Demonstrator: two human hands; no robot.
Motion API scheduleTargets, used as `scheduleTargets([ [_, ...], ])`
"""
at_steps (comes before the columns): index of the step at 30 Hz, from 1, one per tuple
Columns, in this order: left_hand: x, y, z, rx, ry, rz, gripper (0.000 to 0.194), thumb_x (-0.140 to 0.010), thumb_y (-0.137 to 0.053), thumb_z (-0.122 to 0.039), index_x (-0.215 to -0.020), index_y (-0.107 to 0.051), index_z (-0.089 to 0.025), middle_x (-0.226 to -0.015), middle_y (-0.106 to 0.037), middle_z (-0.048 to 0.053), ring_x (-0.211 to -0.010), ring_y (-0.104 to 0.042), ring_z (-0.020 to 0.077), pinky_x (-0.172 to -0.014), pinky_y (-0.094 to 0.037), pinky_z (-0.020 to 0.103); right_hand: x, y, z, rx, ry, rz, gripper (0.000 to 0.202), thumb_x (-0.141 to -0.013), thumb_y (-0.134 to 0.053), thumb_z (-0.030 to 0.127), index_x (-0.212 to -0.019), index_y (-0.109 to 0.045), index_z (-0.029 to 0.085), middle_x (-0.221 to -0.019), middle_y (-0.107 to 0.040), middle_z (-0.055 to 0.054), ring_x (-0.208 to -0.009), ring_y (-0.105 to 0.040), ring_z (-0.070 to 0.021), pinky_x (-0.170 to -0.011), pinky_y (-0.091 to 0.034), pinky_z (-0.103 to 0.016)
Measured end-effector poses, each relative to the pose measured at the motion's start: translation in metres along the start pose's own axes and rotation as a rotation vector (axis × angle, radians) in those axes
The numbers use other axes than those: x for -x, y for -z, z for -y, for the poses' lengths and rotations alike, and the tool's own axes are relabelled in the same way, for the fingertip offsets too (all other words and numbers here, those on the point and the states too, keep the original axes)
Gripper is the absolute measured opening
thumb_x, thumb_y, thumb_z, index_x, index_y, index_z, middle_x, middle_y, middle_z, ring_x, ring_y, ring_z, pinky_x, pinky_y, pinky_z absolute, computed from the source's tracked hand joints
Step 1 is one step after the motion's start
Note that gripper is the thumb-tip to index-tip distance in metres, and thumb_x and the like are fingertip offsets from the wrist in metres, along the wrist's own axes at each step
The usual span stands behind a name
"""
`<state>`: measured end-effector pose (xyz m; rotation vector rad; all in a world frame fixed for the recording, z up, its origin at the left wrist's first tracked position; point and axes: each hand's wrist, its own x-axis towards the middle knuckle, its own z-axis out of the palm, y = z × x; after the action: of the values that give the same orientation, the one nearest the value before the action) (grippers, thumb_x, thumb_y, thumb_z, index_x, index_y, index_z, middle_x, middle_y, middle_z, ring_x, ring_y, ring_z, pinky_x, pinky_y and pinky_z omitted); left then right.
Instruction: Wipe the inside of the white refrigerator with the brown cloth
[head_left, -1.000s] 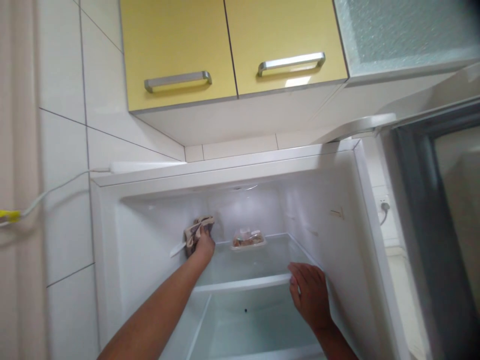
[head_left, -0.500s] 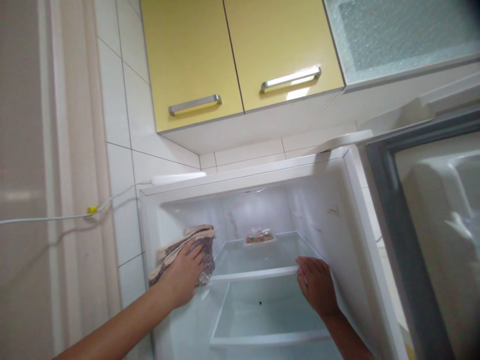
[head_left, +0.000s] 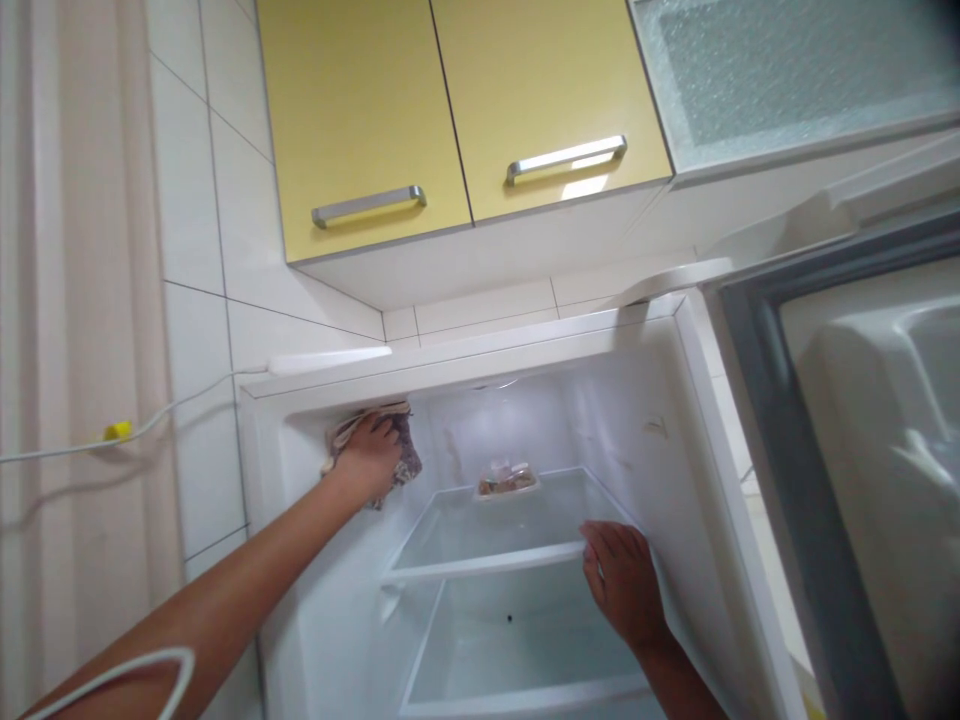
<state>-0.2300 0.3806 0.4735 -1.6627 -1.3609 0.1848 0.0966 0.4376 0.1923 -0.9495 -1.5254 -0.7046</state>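
Note:
My left hand (head_left: 369, 458) holds a patterned brown and cream cloth (head_left: 405, 462) against the inner left wall of an open fridge (head_left: 480, 352), near its top corner. My right hand (head_left: 624, 580), fingers curled together, is at the right part of the front edge of the upper glass shelf (head_left: 487, 560). Whether its fingers grip that edge is hard to make out. Farther back on the same shelf sits a small tray of food (head_left: 507, 482) in clear wrapping.
The fridge door (head_left: 810, 450) stands open on the right. Above hang yellow cabinets (head_left: 367, 110) with metal handles. A lower shelf (head_left: 525, 697) lies beneath. A white cable (head_left: 187, 398) with a yellow tag runs along the left wall.
My left hand has moved up and deeper into the fridge with the cloth, along the left wall. My right hand remains at the shelf edge. The view has shifted slightly.

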Motion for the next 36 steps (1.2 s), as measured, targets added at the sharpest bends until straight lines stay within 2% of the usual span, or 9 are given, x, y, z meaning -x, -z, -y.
scheduleTargets([
  [4, -0.034, -0.032, -0.005, 0.004, 0.020, 0.004, 0.030, -0.072, -0.064, -0.023, -0.098, -0.077, -0.015, -0.115, -0.074, 0.016, -0.124, -0.053, 0.0321, -0.119, -0.023, 0.051, 0.001, -0.003, 0.000, -0.005, 0.001, -0.026, 0.022, -0.092, -0.051, 0.013, -0.108, -0.064, 0.018, -0.101, -0.073, -0.006, -0.100, -0.060, -0.0214, -0.098, -0.042, -0.040],
  [10, -0.077, -0.070, -0.021, 0.031, 0.072, -0.017, 0.034, -0.077, -0.060, -0.017, -0.105, -0.074, -0.004, -0.122, -0.070, 0.024, -0.131, -0.051, 0.0353, -0.123, -0.016, 0.053, 0.002, -0.010, -0.001, -0.002, -0.002, -0.086, 0.023, -0.092, -0.048, 0.014, -0.107, -0.064, 0.019, -0.098, -0.073, -0.005, -0.097, -0.059, -0.0211, -0.097, -0.041, -0.041],
  [14, -0.106, -0.099, -0.031, 0.031, 0.142, 0.001, 0.033, -0.080, -0.053, -0.013, -0.105, -0.074, -0.008, -0.130, -0.068, 0.022, -0.136, -0.050, 0.0341, -0.123, -0.017, 0.055, 0.003, -0.015, -0.003, -0.001, 0.011, -0.115, 0.024, -0.093, -0.045, 0.015, -0.106, -0.064, 0.020, -0.096, -0.073, -0.005, -0.095, -0.058, -0.0205, -0.094, -0.041, -0.040],
  [17, -0.122, -0.116, -0.035, 0.032, 0.178, 0.014, 0.033, -0.079, -0.054, -0.012, -0.103, -0.076, -0.011, -0.135, -0.066, 0.022, -0.139, -0.048, 0.0351, -0.124, -0.014, 0.057, 0.004, -0.019, -0.004, -0.014, 0.024, -0.159, 0.025, -0.093, -0.043, 0.015, -0.106, -0.064, 0.019, -0.095, -0.072, -0.005, -0.094, -0.057, -0.0206, -0.092, -0.040, -0.040],
  [20, -0.127, -0.124, -0.037, 0.049, 0.179, 0.015, 0.030, -0.079, -0.054, -0.011, -0.097, -0.078, -0.012, -0.135, -0.066, 0.022, -0.140, -0.046, 0.0356, -0.124, -0.011, 0.057, 0.005, -0.021, -0.005, -0.015, 0.026, -0.170, 0.026, -0.094, -0.042, 0.015, -0.105, -0.065, 0.018, -0.095, -0.072, -0.006, -0.094, -0.056, -0.0211, -0.092, -0.039, -0.041],
  [23, -0.121, -0.122, -0.042, 0.059, 0.194, 0.020, 0.034, -0.082, -0.048, -0.009, -0.097, -0.078, -0.014, -0.130, -0.070, 0.018, -0.139, -0.048, 0.0337, -0.125, -0.013, 0.056, 0.005, -0.020, -0.006, -0.006, 0.034, -0.147, 0.025, -0.094, -0.043, 0.015, -0.105, -0.065, 0.018, -0.096, -0.071, -0.006, -0.095, -0.056, -0.0215, -0.092, -0.039, -0.041],
  [27, -0.102, -0.104, -0.049, 0.053, 0.217, 0.004, 0.038, -0.083, -0.044, -0.009, -0.100, -0.078, -0.011, -0.126, -0.072, 0.020, -0.135, -0.052, 0.0342, -0.125, -0.018, 0.053, 0.003, -0.014, -0.005, 0.011, 0.041, -0.114, 0.023, -0.094, -0.044, 0.016, -0.107, -0.064, 0.018, -0.097, -0.071, -0.006, -0.095, -0.056, -0.0217, -0.093, -0.039, -0.041],
  [32, -0.064, -0.063, -0.042, 0.050, 0.210, -0.029, 0.035, -0.081, -0.046, -0.007, -0.091, -0.079, -0.010, -0.106, -0.077, 0.021, -0.121, -0.060, 0.0333, -0.122, -0.026, 0.053, 0.001, -0.010, -0.003, 0.016, 0.038, -0.083, 0.023, -0.094, -0.045, 0.015, -0.107, -0.064, 0.018, -0.098, -0.070, -0.006, -0.095, -0.056, -0.0215, -0.093, -0.040, -0.040],
  [36, -0.015, -0.026, -0.031, 0.041, 0.200, -0.063, 0.030, -0.080, -0.050, -0.010, -0.085, -0.079, -0.014, -0.103, -0.078, 0.016, -0.123, -0.060, 0.0337, -0.122, -0.026, 0.054, 0.001, -0.008, -0.002, 0.017, 0.039, -0.065, 0.022, -0.093, -0.047, 0.014, -0.107, -0.063, 0.018, -0.098, -0.070, -0.005, -0.097, -0.057, -0.0213, -0.095, -0.040, -0.040],
])
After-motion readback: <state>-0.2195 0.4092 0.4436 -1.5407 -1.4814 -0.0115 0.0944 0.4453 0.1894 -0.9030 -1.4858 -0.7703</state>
